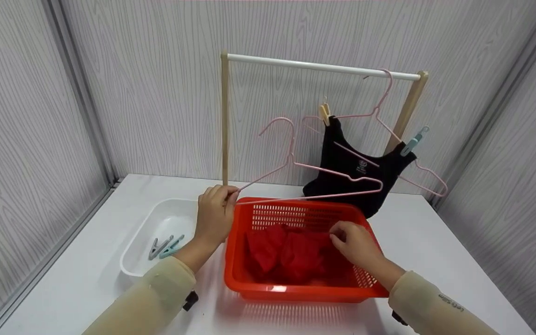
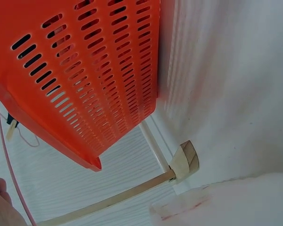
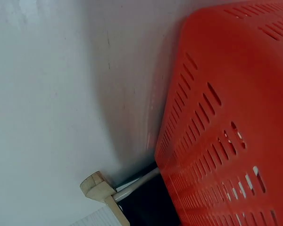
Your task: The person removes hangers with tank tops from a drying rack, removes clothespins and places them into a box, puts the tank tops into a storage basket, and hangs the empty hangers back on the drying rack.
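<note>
My left hand (image 1: 215, 211) grips one end of a pink clothes hanger (image 1: 319, 168), held up over the back left of the red basket, its hook pointing upward. Inside the basket (image 1: 291, 294) lies a crumpled red garment (image 1: 291, 253). The right hand (image 1: 355, 243) reaches over the basket's right side and pinches an edge of that garment between thumb and fingertips. In the left wrist view, a bit of the left hand (image 2: 2, 207) shows beside the pink wire of the hanger (image 2: 12, 165). The right wrist view shows the basket's slotted wall (image 3: 236, 117); the right hand is out of that view.
A rack with a white bar (image 1: 305, 64) and wooden posts stands behind. On it hangs another pink hanger (image 1: 391, 88) with a black top (image 1: 356, 167), held by a yellow clothespin (image 1: 325, 114) and a blue clothespin (image 1: 414, 141). Left, a white tray (image 1: 130, 253) holds clothespins (image 1: 170, 247).
</note>
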Demonstrator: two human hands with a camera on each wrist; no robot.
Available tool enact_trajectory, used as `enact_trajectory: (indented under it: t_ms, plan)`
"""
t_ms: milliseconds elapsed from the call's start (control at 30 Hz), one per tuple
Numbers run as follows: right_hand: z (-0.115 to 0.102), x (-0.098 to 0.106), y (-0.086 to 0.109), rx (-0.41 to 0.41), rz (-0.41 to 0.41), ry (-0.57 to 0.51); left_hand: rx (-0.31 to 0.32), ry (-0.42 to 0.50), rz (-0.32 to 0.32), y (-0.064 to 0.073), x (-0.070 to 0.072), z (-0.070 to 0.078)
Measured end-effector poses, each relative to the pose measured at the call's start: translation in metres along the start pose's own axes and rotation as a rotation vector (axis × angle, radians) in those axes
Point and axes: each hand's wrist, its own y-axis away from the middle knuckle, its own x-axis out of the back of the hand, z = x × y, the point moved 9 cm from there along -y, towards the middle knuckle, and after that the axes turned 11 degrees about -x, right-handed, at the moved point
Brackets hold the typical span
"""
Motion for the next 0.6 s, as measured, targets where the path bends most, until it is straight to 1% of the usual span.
enact_trajectory:
  t_ms: [233, 333, 433, 600]
  plan:
    - [-0.003, -0.027, 0.009, 0.064, -0.246, 0.049, 0.002, 0.015, 0.001, 0.002, -0.002, 0.0]
    - [-0.003, -0.035, 0.014, 0.074, -0.327, 0.07, 0.0, 0.017, 0.006, 0.003, -0.002, 0.001]
    - [-0.002, -0.041, 0.017, 0.07, -0.38, 0.083, -0.005, 0.014, 0.011, 0.004, -0.002, 0.001]
    - [0.0, -0.045, 0.02, 0.058, -0.42, 0.086, -0.008, 0.015, 0.005, 0.003, -0.003, 0.002]
